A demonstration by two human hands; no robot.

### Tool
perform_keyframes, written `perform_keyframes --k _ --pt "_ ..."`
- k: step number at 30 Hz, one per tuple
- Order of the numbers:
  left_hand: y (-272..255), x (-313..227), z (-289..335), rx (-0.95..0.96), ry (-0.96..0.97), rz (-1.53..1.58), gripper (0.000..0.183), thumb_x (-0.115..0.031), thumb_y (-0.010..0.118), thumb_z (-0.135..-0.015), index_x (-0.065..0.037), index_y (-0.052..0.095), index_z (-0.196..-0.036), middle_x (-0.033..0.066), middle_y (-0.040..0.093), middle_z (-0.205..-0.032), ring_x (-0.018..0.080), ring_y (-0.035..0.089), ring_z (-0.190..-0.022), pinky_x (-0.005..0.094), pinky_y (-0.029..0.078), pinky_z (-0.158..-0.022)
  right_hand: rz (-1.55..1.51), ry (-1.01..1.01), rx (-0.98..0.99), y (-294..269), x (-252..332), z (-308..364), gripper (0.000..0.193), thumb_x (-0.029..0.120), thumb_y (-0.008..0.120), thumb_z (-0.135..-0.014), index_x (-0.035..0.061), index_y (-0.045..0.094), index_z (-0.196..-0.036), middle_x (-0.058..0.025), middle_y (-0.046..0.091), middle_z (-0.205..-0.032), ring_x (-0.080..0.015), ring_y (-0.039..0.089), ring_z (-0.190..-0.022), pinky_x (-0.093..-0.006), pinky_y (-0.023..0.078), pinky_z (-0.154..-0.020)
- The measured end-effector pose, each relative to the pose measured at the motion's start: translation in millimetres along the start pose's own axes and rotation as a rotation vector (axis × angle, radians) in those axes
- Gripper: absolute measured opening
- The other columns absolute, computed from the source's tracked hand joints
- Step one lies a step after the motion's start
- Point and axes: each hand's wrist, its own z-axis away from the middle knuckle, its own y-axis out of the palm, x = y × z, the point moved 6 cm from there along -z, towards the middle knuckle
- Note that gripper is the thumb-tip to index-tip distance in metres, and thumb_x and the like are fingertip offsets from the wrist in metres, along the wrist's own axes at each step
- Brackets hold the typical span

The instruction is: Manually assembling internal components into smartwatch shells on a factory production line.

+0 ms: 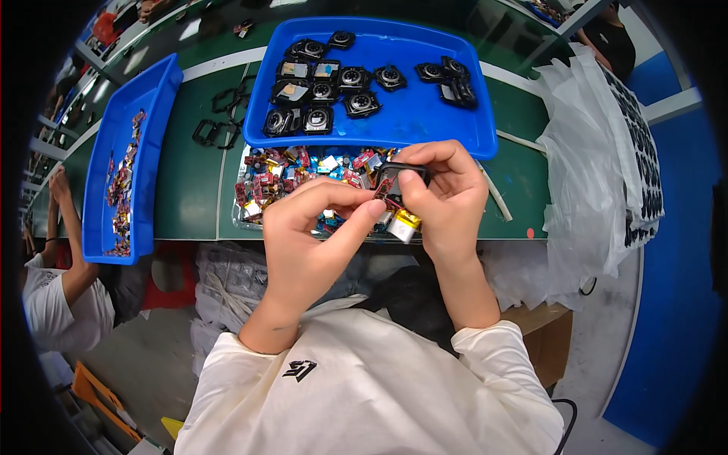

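Note:
My left hand pinches a small red circuit board between thumb and fingertips. In my right hand is a black watch case, gripped by thumb and curled fingers. The board sits right against the near side of the case; whether it lies inside cannot be seen. A silver battery with yellow tape hangs below the board, beside my right thumb. Under both hands, a clear plastic tray is heaped with red boards, silver batteries and blue pieces.
Beyond my hands, a large blue tray holds several black watch housings. A narrower blue tray with red boards stands left. Loose black frames lie between them. White plastic sheeting covers the right side. A co-worker's arm shows left.

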Motion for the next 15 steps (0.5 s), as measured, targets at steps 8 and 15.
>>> perform_keyframes --k 8,15 --pt "13 35 6 -0.010 -0.495 0.658 0.015 0.001 0.068 -0.079 0.005 0.060 -0.092 0.0070 0.065 -0.079 0.0074 0.060 -0.070 0.0180 0.047 -0.063 0.191 -0.302 0.104 6 14 1 0.019 -0.012 0.062 -0.071 -0.0022 0.055 -0.085 -0.0118 0.061 -0.090 -0.0153 0.061 -0.086 -0.0262 0.052 -0.075" --pt "13 37 3 -0.038 -0.381 0.477 0.017 0.001 0.068 -0.079 0.005 0.062 -0.095 0.0059 0.065 -0.079 0.0059 0.059 -0.070 0.0170 0.045 -0.059 0.202 -0.192 0.097 6 13 6 0.018 -0.011 0.064 -0.075 -0.0035 0.055 -0.088 -0.0151 0.062 -0.093 -0.0195 0.061 -0.087 -0.0299 0.051 -0.077"
